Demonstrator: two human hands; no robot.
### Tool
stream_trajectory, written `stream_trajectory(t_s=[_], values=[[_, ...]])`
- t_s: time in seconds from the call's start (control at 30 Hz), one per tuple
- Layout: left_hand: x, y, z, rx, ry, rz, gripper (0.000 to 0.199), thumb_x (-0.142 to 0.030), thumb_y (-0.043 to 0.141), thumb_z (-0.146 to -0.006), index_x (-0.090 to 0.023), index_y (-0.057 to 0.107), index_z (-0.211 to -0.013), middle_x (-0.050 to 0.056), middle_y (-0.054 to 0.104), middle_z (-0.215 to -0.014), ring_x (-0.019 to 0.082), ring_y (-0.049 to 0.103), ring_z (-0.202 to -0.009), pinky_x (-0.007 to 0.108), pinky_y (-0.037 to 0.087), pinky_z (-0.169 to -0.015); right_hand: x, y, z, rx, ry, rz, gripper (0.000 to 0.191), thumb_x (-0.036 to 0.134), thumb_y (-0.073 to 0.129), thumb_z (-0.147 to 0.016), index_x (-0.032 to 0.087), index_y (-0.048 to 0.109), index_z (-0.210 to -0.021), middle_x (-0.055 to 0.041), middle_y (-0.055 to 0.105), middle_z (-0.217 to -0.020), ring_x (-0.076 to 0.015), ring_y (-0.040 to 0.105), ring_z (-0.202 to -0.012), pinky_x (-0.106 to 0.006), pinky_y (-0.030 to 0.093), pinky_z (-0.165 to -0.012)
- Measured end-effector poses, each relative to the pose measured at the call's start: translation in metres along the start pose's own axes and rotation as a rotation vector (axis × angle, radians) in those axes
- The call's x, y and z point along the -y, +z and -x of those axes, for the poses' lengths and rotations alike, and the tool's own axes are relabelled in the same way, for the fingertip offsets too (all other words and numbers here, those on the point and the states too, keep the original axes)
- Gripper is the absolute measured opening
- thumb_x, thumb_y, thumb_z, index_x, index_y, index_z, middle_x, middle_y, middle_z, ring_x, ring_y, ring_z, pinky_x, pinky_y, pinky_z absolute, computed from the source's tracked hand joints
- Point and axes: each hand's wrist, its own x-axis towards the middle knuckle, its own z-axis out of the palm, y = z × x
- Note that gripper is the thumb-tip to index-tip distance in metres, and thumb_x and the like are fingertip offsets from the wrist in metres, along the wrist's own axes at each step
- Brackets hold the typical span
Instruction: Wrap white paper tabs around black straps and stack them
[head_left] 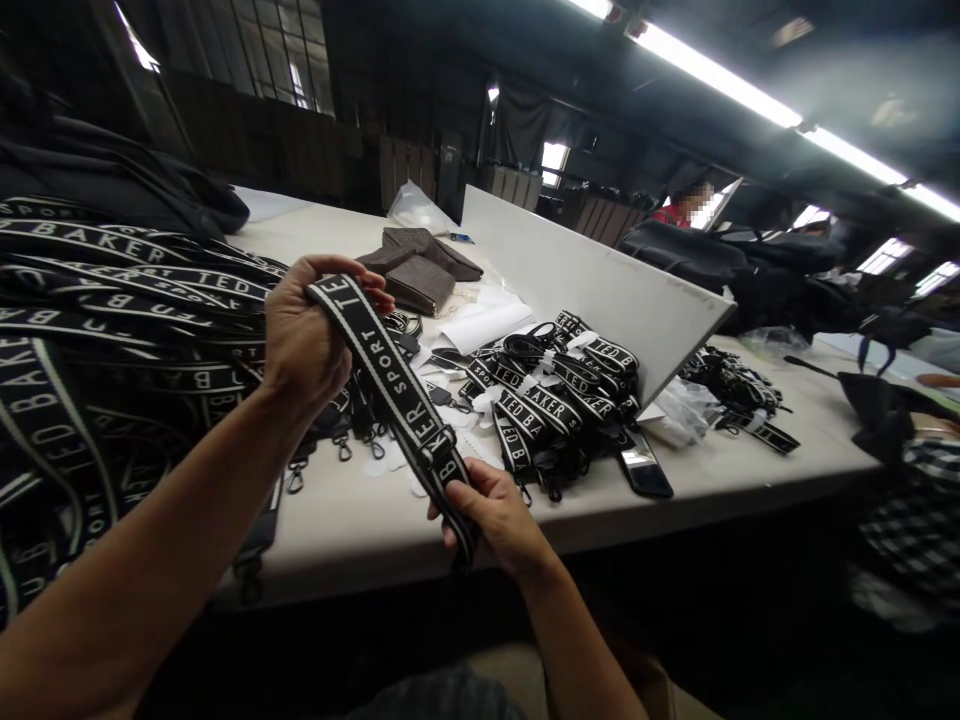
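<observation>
— pale worktable [360,525] under ceiling tube lights [712,75]: how are the fingers arranged?
— right hand [495,510]: thumb and fingers clamped on the lower part of a black strap [390,370] with white lettering, just below its slider [436,447]. left hand [311,325]: fingers closed around the strap's upper stretch.
— and the strap's position?
— raised, slanting down between both hands, above the table's near side.
— what lies beyond?
— large heap of similar straps [127,290] beside the left forearm; smaller strap pile [555,400] beyond the right hand, with a phone [646,465] just beside it. farther off: brown pouches [420,285], a tilted white board [585,285], a person in red [666,214].
</observation>
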Motion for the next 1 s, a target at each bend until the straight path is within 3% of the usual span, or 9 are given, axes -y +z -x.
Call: stream_trajectory(t_s=[0.13,0.27,0.37,0.43,0.5,0.57,0.7,0.83,1.0], values=[[0.028,-0.02,-0.016,-0.032,-0.304,-0.21,0.026,0.0,0.06,-0.068,-0.015,0.065,-0.088,0.002,0.072,-0.073,0.017,0.067,-0.062,0.029,0.054,-0.058,0.019,-0.014,-0.005,-0.18,-0.056,-0.037,0.04,0.041,0.082,-0.075,0.014,0.059,-0.093,-0.005,0.069,-0.069,-0.0066,0.05,-0.04,-0.015,0.036,-0.037],[0.045,-0.034,-0.021,-0.092,-0.508,-0.365,0.022,0.002,0.059,-0.064,-0.012,0.068,-0.079,0.003,0.072,-0.067,0.014,0.064,-0.058,0.022,0.051,-0.055,0.044,-0.029,-0.006,-0.155,-0.098,-0.09,0.063,0.031,0.086,-0.068,0.017,0.053,-0.119,-0.0042,0.07,-0.071,-0.0071,0.05,-0.043,-0.015,0.037,-0.041],[0.058,-0.052,-0.02,-0.03,-0.65,-0.414,0.019,-0.001,0.066,-0.061,-0.012,0.071,-0.076,0.006,0.071,-0.066,0.015,0.065,-0.059,0.017,0.046,-0.047,0.065,-0.037,-0.006,-0.17,-0.213,-0.112,0.072,0.029,0.087,-0.065,0.021,0.051,-0.127,-0.0045,0.072,-0.083,-0.0088,0.054,-0.053,-0.018,0.044,-0.049],[0.068,-0.067,-0.018,0.111,-0.735,-0.449,0.018,-0.012,0.078,-0.061,-0.014,0.073,-0.078,0.008,0.074,-0.073,0.018,0.067,-0.067,0.019,0.05,-0.052,0.078,-0.04,-0.006,-0.193,-0.269,-0.088,0.068,0.032,0.086,-0.065,0.023,0.054,-0.125,-0.0033,0.071,-0.087,-0.01,0.056,-0.057,-0.02,0.047,-0.052],[0.078,-0.077,-0.014,0.374,-0.714,-0.541,0.027,-0.03,0.085,-0.063,-0.021,0.075,-0.086,0.007,0.076,-0.086,0.02,0.069,-0.079,0.022,0.055,-0.063,0.089,-0.041,-0.008,-0.19,-0.292,-0.034,0.063,0.034,0.085,-0.067,0.024,0.057,-0.123,-0.0022,0.071,-0.089,-0.0108,0.057,-0.059,-0.022,0.05,-0.054],[0.084,-0.079,-0.007,0.557,-0.605,-0.638,0.036,-0.041,0.086,-0.061,-0.026,0.075,-0.091,0.004,0.076,-0.094,0.022,0.069,-0.088,0.025,0.056,-0.071,0.099,-0.038,-0.012,-0.151,-0.299,0.026,0.06,0.033,0.084,-0.069,0.025,0.059,-0.122,-0.0015,0.07,-0.089,-0.011,0.058,-0.061,-0.022,0.051,-0.057],[0.077,-0.053,0.008,0.694,-0.371,-0.718,0.035,-0.047,0.081,-0.066,-0.026,0.074,-0.093,0.003,0.074,-0.092,0.026,0.066,-0.089,0.031,0.054,-0.077,0.112,-0.023,-0.025,-0.018,-0.312,0.086,0.053,0.028,0.081,-0.072,0.024,0.061,-0.121,-0.0005,0.07,-0.09,-0.0101,0.059,-0.062,-0.021,0.052,-0.058],[0.058,-0.025,0.009,0.645,-0.196,-0.696,0.024,-0.046,0.063,-0.083,-0.024,0.073,-0.085,0.0,0.071,-0.08,0.024,0.064,-0.081,0.03,0.05,-0.08,0.121,-0.01,-0.036,0.058,-0.299,0.137,0.053,0.026,0.082,-0.07,0.023,0.062,-0.119,-0.0009,0.069,-0.092,-0.0118,0.061,-0.067,-0.021,0.053,-0.058],[0.053,-0.028,-0.004,0.49,-0.218,-0.674,0.022,-0.041,0.062,-0.08,-0.022,0.071,-0.087,0.004,0.073,-0.079,0.027,0.068,-0.082,0.038,0.049,-0.089,0.129,-0.006,-0.044,0.008,-0.343,0.168,0.05,0.025,0.082,-0.069,0.022,0.064,-0.115,-0.0008,0.07,-0.086,-0.01,0.058,-0.062,-0.02,0.051,-0.055]])
